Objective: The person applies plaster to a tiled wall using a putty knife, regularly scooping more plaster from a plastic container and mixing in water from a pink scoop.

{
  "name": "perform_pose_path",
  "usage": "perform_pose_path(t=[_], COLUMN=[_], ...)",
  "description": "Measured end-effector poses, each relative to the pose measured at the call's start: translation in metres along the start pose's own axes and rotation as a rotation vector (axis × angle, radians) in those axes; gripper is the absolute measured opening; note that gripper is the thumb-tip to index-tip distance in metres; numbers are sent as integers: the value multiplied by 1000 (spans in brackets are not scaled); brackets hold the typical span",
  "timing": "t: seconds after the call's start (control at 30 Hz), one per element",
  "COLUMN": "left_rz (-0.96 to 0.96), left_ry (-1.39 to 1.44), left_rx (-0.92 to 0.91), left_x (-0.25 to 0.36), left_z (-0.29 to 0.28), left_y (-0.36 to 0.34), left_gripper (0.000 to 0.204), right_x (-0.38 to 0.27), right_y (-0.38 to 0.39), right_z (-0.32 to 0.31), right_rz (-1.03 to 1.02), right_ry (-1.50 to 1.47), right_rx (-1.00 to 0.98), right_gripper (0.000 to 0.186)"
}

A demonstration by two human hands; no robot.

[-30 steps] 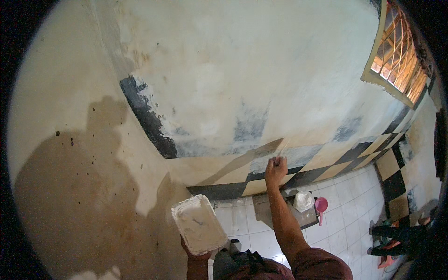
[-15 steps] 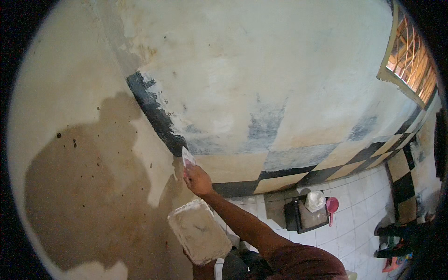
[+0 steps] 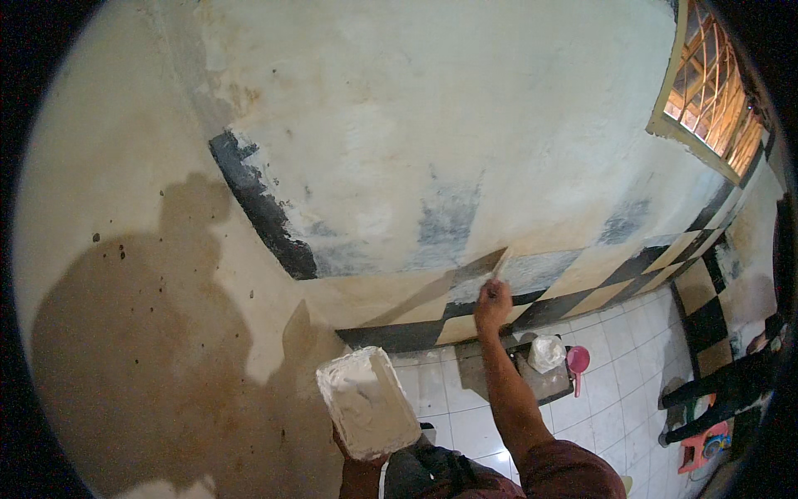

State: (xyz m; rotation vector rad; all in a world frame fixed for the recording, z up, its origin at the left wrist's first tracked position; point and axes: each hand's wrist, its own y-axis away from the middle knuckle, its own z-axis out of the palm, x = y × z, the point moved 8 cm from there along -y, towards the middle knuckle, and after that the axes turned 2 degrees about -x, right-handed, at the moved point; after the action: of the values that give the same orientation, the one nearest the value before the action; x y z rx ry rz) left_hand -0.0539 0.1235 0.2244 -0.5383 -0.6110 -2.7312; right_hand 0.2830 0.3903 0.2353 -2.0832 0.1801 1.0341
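My right hand (image 3: 492, 308) is closed on a putty knife (image 3: 502, 264), its blade against the checkered lower band of the wall (image 3: 407, 301), on a patch of pale, streaky filler over the dark squares. My left hand (image 3: 345, 453) grips a rectangular tub (image 3: 367, 399) of white paste from below and the side, its fingers mostly hidden. The upper wall (image 3: 349, 100) is off-white, with grey smudged squares and a ragged black strip (image 3: 258, 208) at its left. My shadow falls across the beige wall on the left.
A black box (image 3: 549, 387) on the white tiled floor (image 3: 615, 358) bears a white bag (image 3: 546, 353); a pink dipper (image 3: 578, 366) lies beside it. At the right are another person's legs (image 3: 706, 391), a red stool (image 3: 692, 453) and a barred window (image 3: 711, 91).
My right hand with the knife swung left to the black strip half a second ago and is back right on the checkered band. The other person's hand has come into view at the right.
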Motion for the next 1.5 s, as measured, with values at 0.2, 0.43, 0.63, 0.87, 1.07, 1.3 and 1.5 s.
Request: perform_pose_path(t=[0.2,0.43,0.63,0.87,1.07,1.3,1.5], left_rz=[48,66,93,54,87,116,158], left_ry=[-41,-58,-75,-80,-114,-138,-179], left_rx=[22,52,62,46,68,83,128], left_x=[22,27,39,22,37,35,56], left_z=[-9,-21,-26,-24,-36,-43,-57], left_y=[1,0,4,-7,-13,-36,-30], left_gripper=[52,51,51,50,50,49,48], right_x=[-153,-246,-156,-35,-76,-193,-140], right_y=[78,172,155,68,95,182,208], right_z=[132,180,113,26,121,209,146], right_rz=[-358,-393,63,-23,-176,-295,-98], right_ry=[-209,-403,-432,-171,-154,-250,-393], right_rx=[-212,-555,-542,-95,-160,-379,-515], right_gripper=[11,17,7,11,7,16,19])
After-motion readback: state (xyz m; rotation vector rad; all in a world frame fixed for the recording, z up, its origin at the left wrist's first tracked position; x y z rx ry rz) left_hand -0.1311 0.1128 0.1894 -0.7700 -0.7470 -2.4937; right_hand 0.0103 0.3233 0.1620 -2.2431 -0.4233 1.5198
